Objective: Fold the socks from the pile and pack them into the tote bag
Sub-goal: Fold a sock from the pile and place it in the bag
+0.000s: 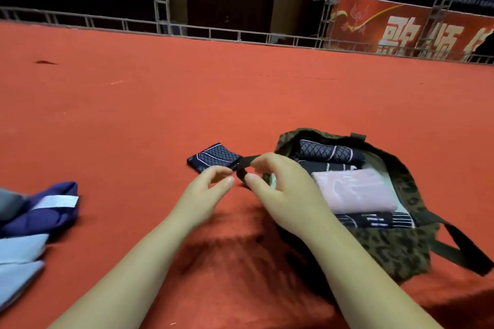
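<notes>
Several folded socks (355,189) sit in the tote bag (395,251); one folded sock (213,157) waits on the counter (187,104). Right hand (280,195) pinches the bag strap (244,165); left hand (205,187) seems empty, fingers loosely curled.

Matt red cloth covers the desk (240,93); just beside the fingers (227,181), a soft leopard-print fabric tote bag (395,251) and knit patterned sock (213,156).

We find open red worktop (187,93) beyond the folded sock (213,157); packed socks (355,189) crowd the tote bag (395,248), clothes (34,219) block the left.
</notes>
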Motion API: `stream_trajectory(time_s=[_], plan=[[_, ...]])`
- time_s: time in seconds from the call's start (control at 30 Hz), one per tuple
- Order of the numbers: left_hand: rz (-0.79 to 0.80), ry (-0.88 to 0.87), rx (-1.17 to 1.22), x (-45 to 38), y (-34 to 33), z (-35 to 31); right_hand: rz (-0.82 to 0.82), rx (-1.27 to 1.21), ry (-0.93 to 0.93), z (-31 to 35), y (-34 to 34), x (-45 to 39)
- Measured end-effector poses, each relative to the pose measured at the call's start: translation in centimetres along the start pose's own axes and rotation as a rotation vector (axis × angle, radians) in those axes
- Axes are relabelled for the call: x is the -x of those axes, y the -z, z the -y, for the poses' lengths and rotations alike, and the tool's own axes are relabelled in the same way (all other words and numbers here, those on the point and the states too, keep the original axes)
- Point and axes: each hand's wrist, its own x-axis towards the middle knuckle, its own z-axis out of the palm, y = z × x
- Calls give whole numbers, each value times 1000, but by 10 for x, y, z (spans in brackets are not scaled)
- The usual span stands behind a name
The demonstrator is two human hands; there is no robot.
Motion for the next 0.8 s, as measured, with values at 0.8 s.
stream_trajectory(time_s=[0.8], plan=[[-11, 157, -71, -24, 93, 114, 207, 225, -373, -75, -194, -119]])
